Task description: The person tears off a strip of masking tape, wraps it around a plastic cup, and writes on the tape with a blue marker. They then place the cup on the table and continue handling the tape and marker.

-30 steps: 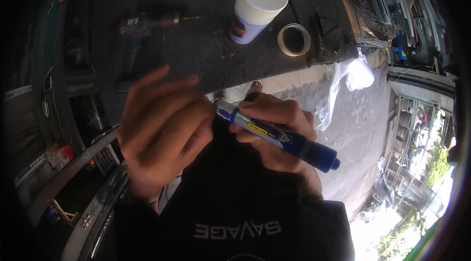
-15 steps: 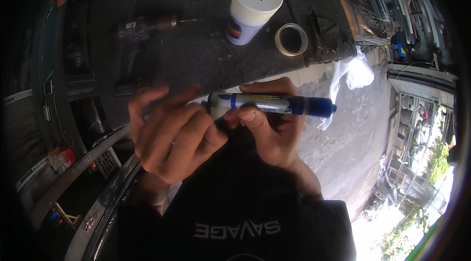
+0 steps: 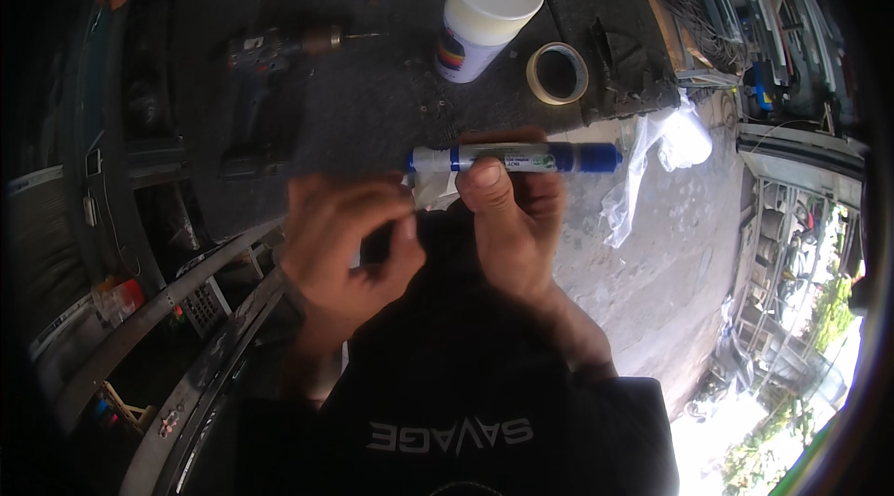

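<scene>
A marker (image 3: 521, 158) with a blue cap end and a pale, printed barrel lies level in the grip of my right hand (image 3: 512, 231). The thumb presses on its near side, with the fingers behind. My left hand (image 3: 345, 240) hovers just below and left of the marker's left end, apart from it. Its fingers are loosely curled and smeared by motion, the thumb is apart, and nothing shows in them. Below the barrel, between my hands, is a whitish patch that I cannot make out.
A white can (image 3: 494, 16) with a white lid stands on the dark worktop (image 3: 372, 105). Beside it lies a roll of tape (image 3: 557, 74). A cordless drill (image 3: 270, 67) with a bit rests further left. Clear plastic sheeting (image 3: 675, 137) is at the right.
My left hand has drawn back from the marker's left end, toward me. My right hand has raised the marker slightly away from me and levelled it, turning its printed side.
</scene>
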Demonstrator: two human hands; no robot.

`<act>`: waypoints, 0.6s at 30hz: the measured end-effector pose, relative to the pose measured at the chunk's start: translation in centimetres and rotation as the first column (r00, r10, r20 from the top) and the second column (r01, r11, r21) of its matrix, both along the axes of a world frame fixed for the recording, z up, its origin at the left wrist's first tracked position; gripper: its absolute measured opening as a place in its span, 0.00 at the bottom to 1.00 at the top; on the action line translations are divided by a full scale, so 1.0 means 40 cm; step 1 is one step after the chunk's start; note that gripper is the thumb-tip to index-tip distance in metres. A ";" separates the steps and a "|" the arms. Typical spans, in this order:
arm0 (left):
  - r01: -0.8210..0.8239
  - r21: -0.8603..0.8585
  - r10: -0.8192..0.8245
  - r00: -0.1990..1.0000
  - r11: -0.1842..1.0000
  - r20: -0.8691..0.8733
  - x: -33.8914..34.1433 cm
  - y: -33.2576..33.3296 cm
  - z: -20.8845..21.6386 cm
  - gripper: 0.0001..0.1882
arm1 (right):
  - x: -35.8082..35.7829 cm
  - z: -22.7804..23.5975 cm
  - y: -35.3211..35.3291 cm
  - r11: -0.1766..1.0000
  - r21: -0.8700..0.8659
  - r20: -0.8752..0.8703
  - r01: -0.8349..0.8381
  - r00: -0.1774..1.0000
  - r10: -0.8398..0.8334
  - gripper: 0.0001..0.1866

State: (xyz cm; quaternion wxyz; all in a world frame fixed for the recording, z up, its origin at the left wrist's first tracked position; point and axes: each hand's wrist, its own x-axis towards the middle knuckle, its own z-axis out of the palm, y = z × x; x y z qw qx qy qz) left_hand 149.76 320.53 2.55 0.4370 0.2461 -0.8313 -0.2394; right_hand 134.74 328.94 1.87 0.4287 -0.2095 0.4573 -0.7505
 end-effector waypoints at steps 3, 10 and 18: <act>0.028 0.369 0.013 0.994 0.929 -0.109 0.010 0.000 0.006 0.08 | -0.005 -0.003 0.006 1.000 -0.027 -0.036 -0.013 0.999 0.012 0.13; 0.069 0.384 0.003 0.983 0.921 -0.183 0.001 -0.005 0.007 0.04 | -0.010 -0.009 0.006 0.997 -0.057 -0.066 0.053 0.996 -0.056 0.17; 0.096 0.430 -0.060 0.994 0.898 -0.095 0.001 -0.002 0.058 0.04 | -0.024 -0.001 0.002 0.994 -0.101 -0.301 0.035 0.952 -0.064 0.20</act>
